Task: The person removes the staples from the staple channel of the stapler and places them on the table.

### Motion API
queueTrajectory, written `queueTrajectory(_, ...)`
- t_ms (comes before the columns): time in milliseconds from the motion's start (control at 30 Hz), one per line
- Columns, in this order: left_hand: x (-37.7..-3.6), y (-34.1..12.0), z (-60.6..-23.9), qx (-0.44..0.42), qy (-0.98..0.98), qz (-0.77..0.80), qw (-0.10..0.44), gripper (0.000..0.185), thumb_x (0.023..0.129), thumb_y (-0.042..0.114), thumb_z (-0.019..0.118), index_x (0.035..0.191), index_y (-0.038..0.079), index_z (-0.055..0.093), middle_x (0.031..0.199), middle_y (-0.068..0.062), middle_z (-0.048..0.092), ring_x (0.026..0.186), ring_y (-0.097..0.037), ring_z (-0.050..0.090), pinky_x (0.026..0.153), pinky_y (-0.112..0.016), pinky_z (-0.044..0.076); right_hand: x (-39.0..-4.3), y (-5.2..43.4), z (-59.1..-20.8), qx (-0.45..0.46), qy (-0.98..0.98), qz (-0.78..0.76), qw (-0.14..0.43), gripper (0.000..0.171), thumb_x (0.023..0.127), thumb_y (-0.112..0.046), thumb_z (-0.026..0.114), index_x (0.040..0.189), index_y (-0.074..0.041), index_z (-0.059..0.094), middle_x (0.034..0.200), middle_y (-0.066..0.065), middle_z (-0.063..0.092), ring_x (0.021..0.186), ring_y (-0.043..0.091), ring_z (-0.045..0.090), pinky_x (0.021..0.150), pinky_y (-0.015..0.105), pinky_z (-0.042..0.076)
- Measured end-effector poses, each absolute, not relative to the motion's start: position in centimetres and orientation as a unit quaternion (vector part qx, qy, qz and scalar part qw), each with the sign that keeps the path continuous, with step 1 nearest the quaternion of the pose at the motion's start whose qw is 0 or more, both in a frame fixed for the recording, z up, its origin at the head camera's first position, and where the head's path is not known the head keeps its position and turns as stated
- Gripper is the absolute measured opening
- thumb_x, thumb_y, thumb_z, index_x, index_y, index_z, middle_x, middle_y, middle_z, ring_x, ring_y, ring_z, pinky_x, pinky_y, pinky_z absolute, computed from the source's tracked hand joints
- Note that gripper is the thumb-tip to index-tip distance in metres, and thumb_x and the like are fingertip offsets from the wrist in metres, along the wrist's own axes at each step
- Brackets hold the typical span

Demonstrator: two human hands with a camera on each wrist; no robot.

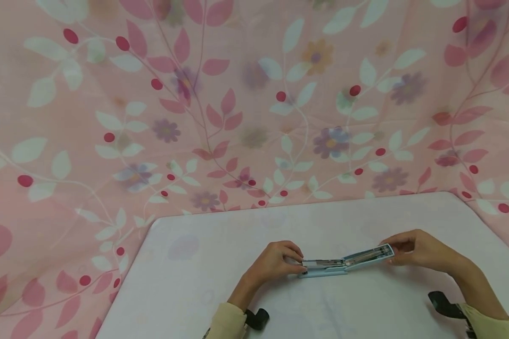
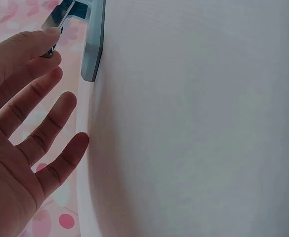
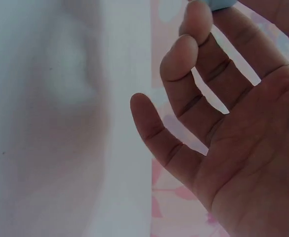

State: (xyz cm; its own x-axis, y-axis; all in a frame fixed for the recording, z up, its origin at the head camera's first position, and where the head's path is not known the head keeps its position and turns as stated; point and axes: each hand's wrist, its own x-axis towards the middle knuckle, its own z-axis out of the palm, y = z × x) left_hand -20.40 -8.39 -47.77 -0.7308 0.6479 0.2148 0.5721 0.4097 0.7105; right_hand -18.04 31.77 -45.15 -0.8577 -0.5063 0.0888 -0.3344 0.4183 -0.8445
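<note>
Lying near the front middle of the white table (image 1: 203, 282), a pale blue stapler (image 1: 343, 262) is swung open, its base flat on the surface and its top arm tilted up toward the right. Bare tabletop spreads wide to the left of it and behind it, up to the rounded far edge, where a pink curtain (image 1: 152, 117) printed with leaves and flowers hangs close behind and wraps down past the left side. To the right, less room remains before the table's right edge. The left hand (image 1: 275, 262) comes in from the lower left with its wrist low, its fingers curled round the stapler's left end and the metal strip there; in the left wrist view the index fingertip (image 2: 49, 35) touches the metal part while the other fingers spread loose. The right hand (image 1: 415, 248) reaches in from the lower right, forearm angled across the table's corner, and pinches the raised tip of the top arm between thumb and fingertips; the right wrist view shows the remaining fingers (image 3: 184, 59) relaxed and parted. Both sleeves are pale yellow, with dark straps at the wrists.
</note>
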Motion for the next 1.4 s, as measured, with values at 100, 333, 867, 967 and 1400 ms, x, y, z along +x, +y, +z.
queueTrajectory(100, -20.4, -8.41, -47.75, 0.366, 0.836, 0.407, 0.047, 0.018, 0.08, 0.021, 0.084, 0.092, 0.008, 0.08, 0.097, 0.011, 0.065, 0.088, 0.0, 0.056, 0.074, -0.018, 0.049, -18.16, 32.19, -45.71, -0.264, 0.829, -0.483, 0.099, 0.03, 0.084, -0.003, 0.077, 0.111, 0.006, 0.07, 0.081, -0.002, 0.064, 0.068, 0.01, 0.058, 0.057, 0.026, 0.047)
queueTrajectory(333, -20.37, -8.36, -47.45, 0.359, 0.836, 0.412, 0.052, 0.016, 0.081, 0.02, 0.083, 0.093, 0.01, 0.08, 0.096, 0.013, 0.065, 0.089, -0.01, 0.061, 0.073, -0.02, 0.05, -18.17, 32.42, -46.21, -0.27, 0.828, -0.482, 0.097, 0.029, 0.082, -0.003, 0.078, 0.11, 0.003, 0.071, 0.078, -0.002, 0.062, 0.066, 0.011, 0.056, 0.054, 0.027, 0.046)
queueTrajectory(867, -20.07, -8.26, -46.78, 0.356, 0.841, 0.405, 0.041, 0.016, 0.084, 0.023, 0.081, 0.095, 0.011, 0.079, 0.1, 0.013, 0.064, 0.092, -0.004, 0.058, 0.078, -0.028, 0.053, -17.84, 32.11, -46.08, -0.253, 0.841, -0.472, 0.083, 0.027, 0.08, -0.007, 0.081, 0.106, -0.004, 0.074, 0.074, -0.004, 0.061, 0.064, 0.012, 0.056, 0.053, 0.028, 0.046)
queueTrajectory(967, -20.04, -8.26, -46.79, 0.356, 0.84, 0.407, 0.039, 0.016, 0.084, 0.024, 0.081, 0.096, 0.012, 0.079, 0.1, 0.014, 0.064, 0.092, -0.006, 0.059, 0.078, -0.028, 0.053, -17.89, 32.07, -46.12, -0.251, 0.842, -0.47, 0.087, 0.027, 0.081, -0.009, 0.08, 0.107, -0.004, 0.074, 0.074, -0.003, 0.061, 0.064, 0.013, 0.056, 0.053, 0.029, 0.046)
queueTrajectory(1400, -19.99, -7.96, -46.83, 0.391, 0.822, 0.414, 0.026, 0.023, 0.088, 0.019, 0.076, 0.11, 0.013, 0.074, 0.104, 0.009, 0.066, 0.087, -0.006, 0.062, 0.076, -0.026, 0.053, -18.21, 32.17, -46.12, -0.262, 0.828, -0.485, 0.101, 0.027, 0.081, -0.005, 0.079, 0.107, -0.001, 0.073, 0.076, -0.002, 0.063, 0.064, 0.012, 0.056, 0.052, 0.028, 0.045)
